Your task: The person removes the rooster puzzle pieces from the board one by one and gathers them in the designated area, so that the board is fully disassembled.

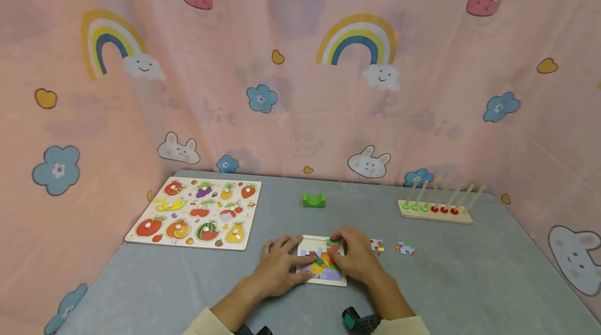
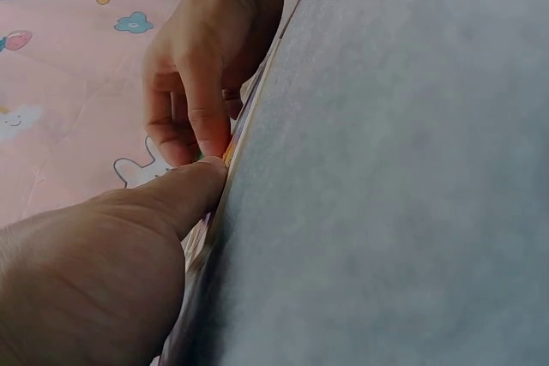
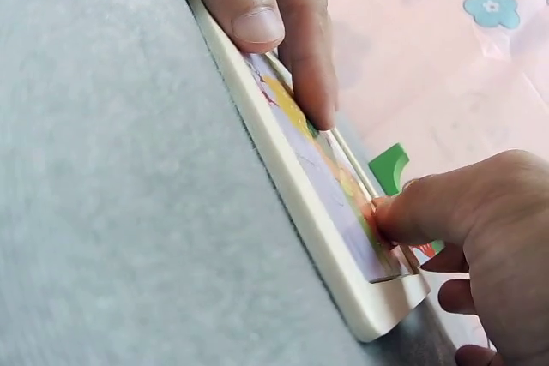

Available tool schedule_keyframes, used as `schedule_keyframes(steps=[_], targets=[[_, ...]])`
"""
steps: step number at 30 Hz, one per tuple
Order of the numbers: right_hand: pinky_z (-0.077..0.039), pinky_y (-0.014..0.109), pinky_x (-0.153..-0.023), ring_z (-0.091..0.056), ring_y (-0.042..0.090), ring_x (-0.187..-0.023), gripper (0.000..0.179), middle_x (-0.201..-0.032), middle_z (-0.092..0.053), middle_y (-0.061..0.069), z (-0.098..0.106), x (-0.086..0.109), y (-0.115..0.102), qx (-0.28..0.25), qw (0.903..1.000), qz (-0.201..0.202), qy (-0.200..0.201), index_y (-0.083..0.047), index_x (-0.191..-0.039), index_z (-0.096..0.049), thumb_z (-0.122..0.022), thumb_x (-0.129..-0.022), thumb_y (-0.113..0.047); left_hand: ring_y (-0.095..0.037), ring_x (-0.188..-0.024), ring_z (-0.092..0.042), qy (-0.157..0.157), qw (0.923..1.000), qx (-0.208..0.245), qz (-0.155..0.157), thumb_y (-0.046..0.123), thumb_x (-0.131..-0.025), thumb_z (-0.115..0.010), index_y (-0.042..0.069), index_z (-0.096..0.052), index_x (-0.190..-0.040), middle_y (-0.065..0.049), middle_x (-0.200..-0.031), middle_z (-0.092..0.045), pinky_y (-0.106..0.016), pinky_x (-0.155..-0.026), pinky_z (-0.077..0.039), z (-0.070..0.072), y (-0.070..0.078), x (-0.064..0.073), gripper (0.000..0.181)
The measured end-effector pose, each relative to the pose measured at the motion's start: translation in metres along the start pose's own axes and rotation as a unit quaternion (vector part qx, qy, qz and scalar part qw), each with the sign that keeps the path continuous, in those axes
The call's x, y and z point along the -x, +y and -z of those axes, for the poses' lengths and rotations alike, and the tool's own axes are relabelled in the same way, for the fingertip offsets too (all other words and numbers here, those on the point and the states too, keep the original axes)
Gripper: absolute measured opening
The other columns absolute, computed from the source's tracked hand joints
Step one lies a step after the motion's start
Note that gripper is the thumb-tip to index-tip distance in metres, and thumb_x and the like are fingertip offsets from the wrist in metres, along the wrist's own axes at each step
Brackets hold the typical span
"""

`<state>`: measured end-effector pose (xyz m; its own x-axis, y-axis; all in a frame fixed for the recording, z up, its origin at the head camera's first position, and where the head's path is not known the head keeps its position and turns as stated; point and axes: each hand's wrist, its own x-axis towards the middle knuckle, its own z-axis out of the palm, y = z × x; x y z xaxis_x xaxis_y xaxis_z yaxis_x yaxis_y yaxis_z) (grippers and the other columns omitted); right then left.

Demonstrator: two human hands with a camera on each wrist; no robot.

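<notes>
A small jigsaw puzzle [image 1: 324, 271] in a pale wooden frame [image 3: 296, 190] lies on the table before me, its picture yellow, orange and lilac. Bare backing shows at its upper left. My left hand [image 1: 279, 267] rests over the frame's left side, fingers extended, thumb and fingertips touching the pieces. At the upper right, my right hand [image 1: 358, 255] pinches a red and green puzzle piece [image 1: 333, 246] between thumb and fingers; its far edge is hidden by the hand. Two loose puzzle pieces, one yellow and red [image 1: 377, 245] and one multicoloured [image 1: 406, 248], lie right of that hand.
On the left lies a fruit peg board [image 1: 185, 210]. A green curved block [image 1: 313, 200] sits behind the puzzle. Back right stands a wooden rack [image 1: 436, 212] with upright pegs and green and red beads. A pink printed curtain [image 1: 300, 126] encloses the grey table [image 1: 469, 277].
</notes>
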<state>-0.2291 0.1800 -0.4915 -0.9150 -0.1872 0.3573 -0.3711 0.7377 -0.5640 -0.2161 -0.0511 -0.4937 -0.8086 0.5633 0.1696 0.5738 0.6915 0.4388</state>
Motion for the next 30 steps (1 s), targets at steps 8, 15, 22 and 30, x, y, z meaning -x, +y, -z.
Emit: schedule_keyframes(steps=[8,15,22,30], targets=[[-0.030,0.045,-0.081,-0.055,0.019,-0.102,0.025,-0.101,-0.063,-0.007,0.007,0.001,0.000,-0.001,1.0000,0.004,-0.003,-0.017,-0.095,-0.071,-0.074,-0.074,-0.005,-0.038,-0.133,-0.032,0.005,0.9999,-0.009,-0.008,0.045,-0.089,-0.065,0.033,-0.067,-0.125,-0.008,-0.148,-0.040,-0.066,-0.098,-0.019,0.002,-0.001,-0.003,0.038],[-0.030,0.046,-0.082,-0.055,0.020,-0.103,0.024,-0.099,-0.063,-0.007,0.008,0.003,0.002,-0.006,1.0000,0.005,-0.001,-0.016,-0.094,-0.074,-0.075,-0.073,-0.005,-0.038,-0.133,-0.032,0.002,0.9999,-0.010,-0.009,0.046,-0.089,-0.065,0.034,-0.067,-0.125,-0.007,-0.149,-0.040,-0.066,-0.098,-0.018,0.002,-0.001,-0.003,0.038],[-0.029,0.046,-0.084,-0.054,0.020,-0.106,0.022,-0.102,-0.063,-0.007,0.011,0.004,0.001,-0.006,0.9999,-0.009,-0.005,-0.013,-0.098,-0.075,-0.073,-0.077,-0.006,-0.038,-0.133,-0.032,0.000,0.9999,-0.011,-0.008,0.046,-0.089,-0.065,0.034,-0.067,-0.125,-0.008,-0.148,-0.040,-0.065,-0.098,-0.019,0.002,-0.001,-0.003,0.038],[-0.031,0.053,-0.091,-0.056,0.028,-0.111,0.029,-0.111,-0.067,0.003,0.028,0.006,-0.005,-0.029,0.9994,-0.016,0.007,-0.012,-0.107,-0.073,-0.073,-0.080,-0.003,-0.038,-0.133,-0.033,0.004,1.0000,-0.001,-0.008,0.045,-0.089,-0.066,0.032,-0.068,-0.124,-0.008,-0.147,-0.041,-0.066,-0.098,-0.019,0.001,0.000,0.000,0.038]])
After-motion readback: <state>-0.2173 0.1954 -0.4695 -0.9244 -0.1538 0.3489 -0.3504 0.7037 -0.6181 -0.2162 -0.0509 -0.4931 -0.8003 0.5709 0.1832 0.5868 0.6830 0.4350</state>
